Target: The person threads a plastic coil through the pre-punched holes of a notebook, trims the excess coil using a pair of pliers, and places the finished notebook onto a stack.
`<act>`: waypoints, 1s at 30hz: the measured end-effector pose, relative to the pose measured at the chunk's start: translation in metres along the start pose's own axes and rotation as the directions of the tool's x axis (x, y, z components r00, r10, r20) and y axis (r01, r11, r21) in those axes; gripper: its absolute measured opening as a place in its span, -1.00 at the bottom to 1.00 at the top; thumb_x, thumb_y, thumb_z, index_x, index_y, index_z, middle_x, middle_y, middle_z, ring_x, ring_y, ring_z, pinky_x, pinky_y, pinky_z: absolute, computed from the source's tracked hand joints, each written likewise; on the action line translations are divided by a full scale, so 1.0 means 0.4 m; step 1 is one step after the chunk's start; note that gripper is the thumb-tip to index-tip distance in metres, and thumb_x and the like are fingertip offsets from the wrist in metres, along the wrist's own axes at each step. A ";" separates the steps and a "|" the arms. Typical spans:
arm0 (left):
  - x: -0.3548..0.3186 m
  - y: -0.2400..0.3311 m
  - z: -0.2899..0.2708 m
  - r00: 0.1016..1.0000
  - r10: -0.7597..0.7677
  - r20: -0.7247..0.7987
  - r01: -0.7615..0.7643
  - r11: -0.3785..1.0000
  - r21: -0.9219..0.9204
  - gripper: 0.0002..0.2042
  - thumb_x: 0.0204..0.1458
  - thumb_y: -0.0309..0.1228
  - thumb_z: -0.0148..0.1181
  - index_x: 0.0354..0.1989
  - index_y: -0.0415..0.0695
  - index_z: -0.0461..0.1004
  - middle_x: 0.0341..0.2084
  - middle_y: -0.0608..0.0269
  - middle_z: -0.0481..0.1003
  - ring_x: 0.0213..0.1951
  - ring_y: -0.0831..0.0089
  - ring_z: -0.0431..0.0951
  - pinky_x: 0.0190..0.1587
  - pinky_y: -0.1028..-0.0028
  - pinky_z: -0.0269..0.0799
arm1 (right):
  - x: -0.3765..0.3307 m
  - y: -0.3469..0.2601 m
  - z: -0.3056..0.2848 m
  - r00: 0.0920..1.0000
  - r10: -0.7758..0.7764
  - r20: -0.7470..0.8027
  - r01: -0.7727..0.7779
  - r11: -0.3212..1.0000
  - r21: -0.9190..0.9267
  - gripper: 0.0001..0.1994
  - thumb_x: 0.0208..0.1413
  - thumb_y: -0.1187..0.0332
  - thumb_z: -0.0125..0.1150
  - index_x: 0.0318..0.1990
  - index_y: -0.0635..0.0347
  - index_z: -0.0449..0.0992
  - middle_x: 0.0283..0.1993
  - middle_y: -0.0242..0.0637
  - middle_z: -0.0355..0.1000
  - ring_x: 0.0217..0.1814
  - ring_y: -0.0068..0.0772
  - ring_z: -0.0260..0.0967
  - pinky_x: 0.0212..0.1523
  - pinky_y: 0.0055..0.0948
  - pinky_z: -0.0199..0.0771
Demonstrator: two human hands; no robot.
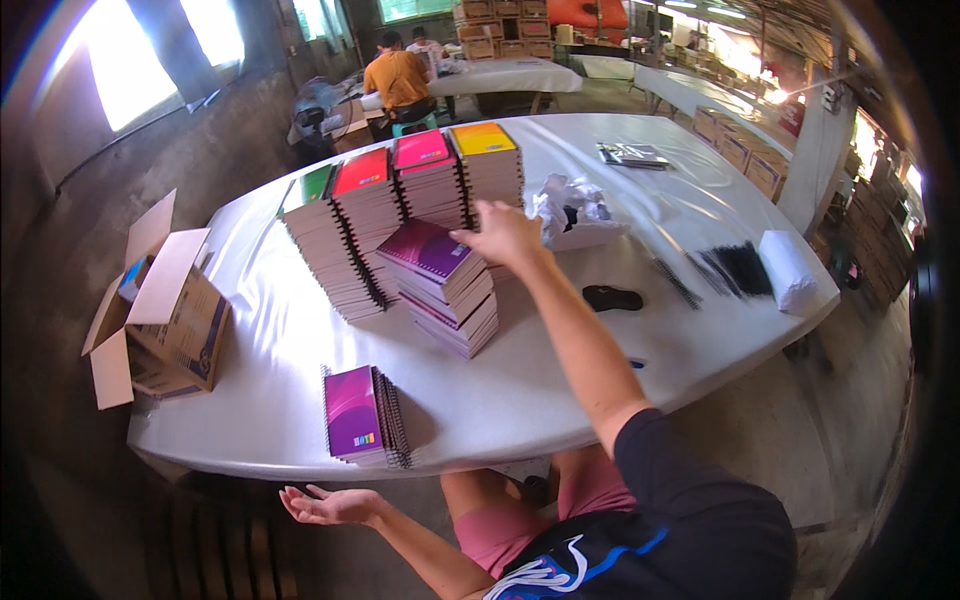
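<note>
Over the purple notebook stack (445, 285) the right hand (505, 235) reaches, fingers spread; left hand (325, 505) palm-up, fingers loosely open.

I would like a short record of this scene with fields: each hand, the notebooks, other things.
right hand: reaches over the purple-topped stack, at its far edge
left hand: open, palm up, below the table edge, holds nothing
near notebooks: small purple pile by the front edge
tall stacks: green, red, pink, yellow covers
cardboard box: open, at the table's left end

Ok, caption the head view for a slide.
Right hand touching a purple notebook stack on a white table; left hand open, palm up, below the table edge.
</note>
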State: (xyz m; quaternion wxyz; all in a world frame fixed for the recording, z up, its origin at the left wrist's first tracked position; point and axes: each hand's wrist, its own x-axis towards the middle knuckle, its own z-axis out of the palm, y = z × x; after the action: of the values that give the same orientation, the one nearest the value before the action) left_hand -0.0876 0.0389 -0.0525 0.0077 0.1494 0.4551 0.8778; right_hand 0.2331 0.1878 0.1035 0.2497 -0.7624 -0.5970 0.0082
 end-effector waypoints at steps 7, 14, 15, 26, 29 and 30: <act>-0.002 0.133 0.031 0.966 0.245 0.083 -0.247 0.969 0.012 -0.65 0.22 -0.29 -0.11 0.09 -0.24 0.22 0.09 0.13 0.29 0.15 0.36 0.28 0.19 0.31 0.15 | 0.078 0.057 0.039 0.979 -0.104 0.177 0.065 0.975 0.212 -0.52 -0.17 -0.12 0.35 -0.36 0.17 0.62 -0.27 -0.05 0.55 -0.11 -0.08 0.49 -0.07 -0.15 0.45; -0.200 0.307 0.102 0.797 0.108 0.594 0.106 0.944 -0.313 -0.61 0.19 -0.36 -0.11 0.15 -0.28 0.15 0.10 0.11 0.25 0.13 0.31 0.28 0.11 0.32 0.26 | -0.109 -0.007 -0.086 0.926 -0.214 -0.312 0.357 0.768 0.532 -0.77 0.00 0.22 0.33 -0.45 0.21 0.53 -0.61 -0.20 0.45 -0.60 -0.41 0.41 -0.53 -0.42 0.34; -0.241 0.316 0.119 0.689 -0.056 0.722 0.372 0.883 -0.286 -0.59 0.20 -0.33 -0.09 0.16 -0.27 0.14 0.11 0.11 0.23 0.13 0.31 0.27 0.09 0.32 0.28 | -0.167 -0.004 -0.096 0.909 -0.234 -0.345 0.401 0.715 0.572 -0.78 0.00 0.25 0.34 -0.45 0.22 0.50 -0.63 -0.24 0.42 -0.61 -0.49 0.37 -0.54 -0.46 0.31; -0.291 0.233 0.161 -0.141 -0.038 0.989 -0.695 0.715 -0.071 -0.86 -0.05 -0.60 0.08 -0.32 -0.12 0.49 -0.39 0.21 0.49 -0.25 0.25 0.49 -0.02 0.25 0.27 | -0.341 0.544 0.026 0.972 -0.174 -0.157 0.217 0.924 0.316 -0.33 -0.02 -0.04 0.24 0.21 0.06 0.26 0.16 -0.09 0.28 0.22 0.01 0.21 0.21 -0.07 0.18; -0.315 0.149 0.149 -0.307 -0.225 0.925 -0.863 0.476 -0.170 -0.93 -0.01 -0.52 0.08 -0.35 -0.08 0.44 -0.32 0.28 0.48 -0.15 0.27 0.45 0.01 0.17 0.22 | -0.277 0.769 -0.002 0.931 0.245 -0.270 -0.304 0.931 -0.203 -0.34 -0.07 0.11 0.33 0.20 0.07 0.25 0.20 -0.09 0.19 0.30 0.02 0.06 0.16 -0.02 0.22; -0.337 0.125 0.145 -0.250 -0.362 0.898 -0.875 0.481 -0.050 -0.88 0.02 -0.38 0.12 -0.30 -0.10 0.39 -0.17 0.21 0.42 0.01 0.22 0.36 0.06 0.09 0.16 | -0.264 0.808 -0.002 0.888 0.340 -0.310 -0.407 0.895 -0.182 -0.35 -0.07 0.11 0.32 0.19 0.03 0.25 0.19 -0.11 0.20 0.30 -0.01 0.05 0.15 -0.02 0.22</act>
State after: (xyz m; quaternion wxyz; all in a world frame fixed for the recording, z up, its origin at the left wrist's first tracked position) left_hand 0.0630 0.0357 -0.0153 0.0226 0.8473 0.5227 0.0919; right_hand 0.4960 0.0384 -0.0522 0.2278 -0.8820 -0.3945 -0.1206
